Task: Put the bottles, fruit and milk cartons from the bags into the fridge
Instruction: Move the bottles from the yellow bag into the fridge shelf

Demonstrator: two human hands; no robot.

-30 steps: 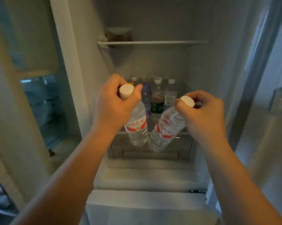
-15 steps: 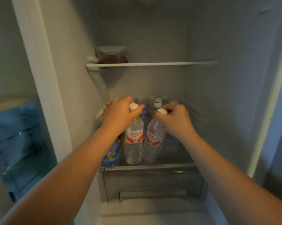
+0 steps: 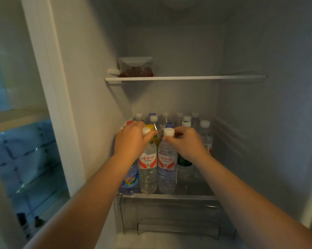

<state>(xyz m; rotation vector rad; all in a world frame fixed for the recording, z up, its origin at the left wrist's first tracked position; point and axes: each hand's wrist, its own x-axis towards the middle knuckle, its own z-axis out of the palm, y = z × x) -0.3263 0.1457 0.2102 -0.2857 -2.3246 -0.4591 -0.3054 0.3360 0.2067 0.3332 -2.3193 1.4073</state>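
Home kitchen: stocked fridge [image 3: 169, 42]

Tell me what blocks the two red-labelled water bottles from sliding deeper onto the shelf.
A yellow-capped bottle stands right behind the left water bottle, a blue-capped bottle behind the right water bottle; other bottles fill the back.

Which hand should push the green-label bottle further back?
Probably the right hand: it is right next to the green-label bottle. The left hand is on the far side of both red-label bottles.

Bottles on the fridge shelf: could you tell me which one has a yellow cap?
The bottle just behind the water bottle the left hand grips; other caps are white, blue or red.
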